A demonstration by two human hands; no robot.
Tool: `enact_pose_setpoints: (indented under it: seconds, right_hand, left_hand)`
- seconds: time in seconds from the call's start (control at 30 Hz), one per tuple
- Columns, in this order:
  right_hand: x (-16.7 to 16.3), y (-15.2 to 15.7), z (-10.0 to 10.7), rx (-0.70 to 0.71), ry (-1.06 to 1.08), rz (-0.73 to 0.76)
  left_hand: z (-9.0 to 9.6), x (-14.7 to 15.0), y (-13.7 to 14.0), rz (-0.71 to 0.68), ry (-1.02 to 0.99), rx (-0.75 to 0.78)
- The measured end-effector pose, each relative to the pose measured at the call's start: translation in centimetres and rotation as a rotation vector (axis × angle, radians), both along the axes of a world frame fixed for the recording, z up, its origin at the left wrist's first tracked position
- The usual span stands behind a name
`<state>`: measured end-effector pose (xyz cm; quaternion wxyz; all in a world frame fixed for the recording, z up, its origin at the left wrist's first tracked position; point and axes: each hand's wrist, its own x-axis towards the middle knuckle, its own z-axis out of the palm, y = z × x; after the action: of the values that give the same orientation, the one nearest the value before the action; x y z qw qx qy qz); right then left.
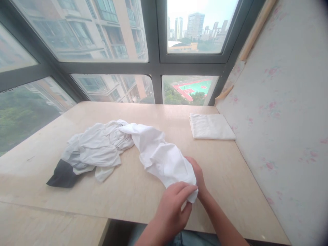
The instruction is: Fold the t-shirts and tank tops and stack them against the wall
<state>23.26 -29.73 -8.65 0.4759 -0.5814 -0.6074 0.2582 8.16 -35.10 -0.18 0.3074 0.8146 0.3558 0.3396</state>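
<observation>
A long, crumpled white cloth (pixel 164 157) stretches from the pile toward me; whether it is a garment I cannot tell. Its near end is pinched between the thumb and fingers of my left hand (pixel 176 201). On the right side of that same end, my right hand (pixel 197 172) grips the cloth, its fingers mostly hidden behind the fabric. At its far end the cloth rests against a rumpled heap of white fabric (pixel 94 145). A dark grey piece (pixel 63 175) sticks out of the heap's near left corner.
A flat, folded white cloth (pixel 212 127) lies at the back right, by the flowered wall (pixel 279 130). Grey-framed windows (pixel 153 68) border the far side and left of the pale tabletop (pixel 220 157). The table's front edge is close to my lap.
</observation>
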Motion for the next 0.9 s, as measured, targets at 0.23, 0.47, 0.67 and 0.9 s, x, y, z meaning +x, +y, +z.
enact_pose_setpoints:
  seconds: [0.23, 0.47, 0.67, 0.9]
  right_hand:
    - [3.3, -2.2, -1.0, 0.057, -0.175, 0.092]
    - [1.7, -1.1, -1.9, 0.063, -0.261, 0.122]
    - [2.1, 0.8, -0.1, -0.135, 0.059, 0.236]
    - [5.2, 0.7, 5.8, -0.292, 0.322, 0.258]
  left_hand:
    - [-3.3, -6.3, 1.5, 0.289, -0.032, -0.326]
    - [-2.1, -10.4, 2.7, 0.541, -0.207, -0.504]
    - [-1.6, -12.9, 5.2, 0.693, -0.202, -0.427]
    - [1.1, -15.0, 7.5, 0.54, -0.168, -0.474]
